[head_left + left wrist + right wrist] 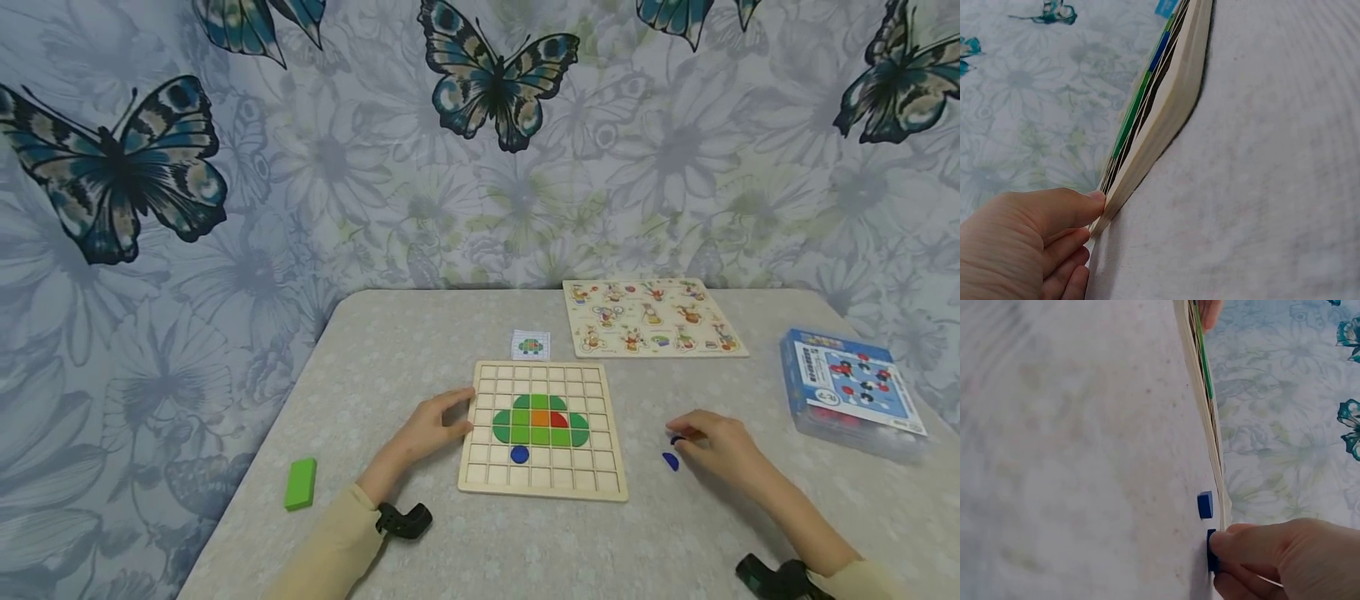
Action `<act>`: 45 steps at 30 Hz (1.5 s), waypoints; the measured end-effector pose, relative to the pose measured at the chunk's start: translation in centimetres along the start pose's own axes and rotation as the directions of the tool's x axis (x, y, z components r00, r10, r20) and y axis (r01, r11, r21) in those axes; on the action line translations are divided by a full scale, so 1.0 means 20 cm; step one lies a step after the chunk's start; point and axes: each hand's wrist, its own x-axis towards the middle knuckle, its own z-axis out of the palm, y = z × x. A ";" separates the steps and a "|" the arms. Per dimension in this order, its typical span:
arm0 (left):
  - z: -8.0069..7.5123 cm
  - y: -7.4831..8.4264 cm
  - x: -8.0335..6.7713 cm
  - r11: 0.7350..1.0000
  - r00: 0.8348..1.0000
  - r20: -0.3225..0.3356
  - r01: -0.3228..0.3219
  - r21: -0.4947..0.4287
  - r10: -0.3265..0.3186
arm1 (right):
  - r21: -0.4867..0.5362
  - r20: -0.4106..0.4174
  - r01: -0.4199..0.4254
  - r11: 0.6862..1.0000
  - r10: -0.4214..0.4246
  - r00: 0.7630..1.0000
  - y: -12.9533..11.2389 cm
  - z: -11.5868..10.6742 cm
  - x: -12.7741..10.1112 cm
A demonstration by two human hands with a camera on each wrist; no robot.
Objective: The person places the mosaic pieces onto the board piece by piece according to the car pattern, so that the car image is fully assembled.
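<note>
The left hand (431,429) rests at the left edge of the wooden grid board (540,483), its thumb and index fingertips touching that edge. In the left wrist view, the thumb meets the rim and the other fingers lie beside it. On the board sit green pieces (520,433), an orange square (540,418), a red quarter-round piece (558,419) and a blue round shape (519,454). Right of the board, the right hand (716,446) pinches a dark blue piece (1212,550) between thumb and fingers, low over the table. A second blue half-round piece (671,461) lies just beside it.
A small pattern card (531,345) lies behind the board. Further back is a board with cartoon animal pictures (652,317). At the right stands a blue-lidded plastic box (855,392). Left of the left arm lies a green block (301,484).
</note>
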 end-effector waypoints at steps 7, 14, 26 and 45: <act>0.01 0.00 -0.01 1.000 1.000 0.005 0.002 -0.027 -0.002 | -0.002 0.012 0.000 1.000 0.000 1.000 -0.03 0.02 0.03; 0.00 0.00 0.00 1.000 1.000 -0.008 0.006 -0.019 -0.006 | 0.138 0.067 0.086 0.987 -0.096 0.993 -0.30 0.08 0.21; 0.01 -0.02 0.00 1.000 1.000 0.009 -0.009 -0.017 0.009 | 0.165 0.248 0.188 0.968 -0.225 0.942 -0.50 0.34 0.30; 0.00 -0.01 -0.01 1.000 1.000 0.007 -0.002 -0.003 0.002 | 0.143 0.135 0.166 0.976 -0.185 0.973 -0.41 0.20 0.28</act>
